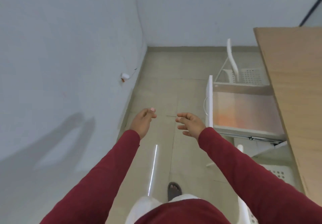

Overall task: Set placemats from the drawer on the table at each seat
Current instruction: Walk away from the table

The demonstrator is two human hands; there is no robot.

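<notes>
Nearest, a dark sandal (pixel 174 191) stands on the pale tiled floor (pixel 162 91), below and between the hands. Both dark red sleeves (pixel 108 171) reach forward. The left hand (pixel 142 121) and right hand (pixel 190 123) hang apart over the floor, fingers loosely curled, grasping nothing. Just right of the right hand, the white pulled-out drawer (pixel 244 108) stands open, its inside showing a blurred orange-tinted sheet; whether that is a placemat cannot be told. Further right runs the light wooden counter (pixel 296 84). Beyond the drawer stands a white perforated chair (pixel 244 75).
</notes>
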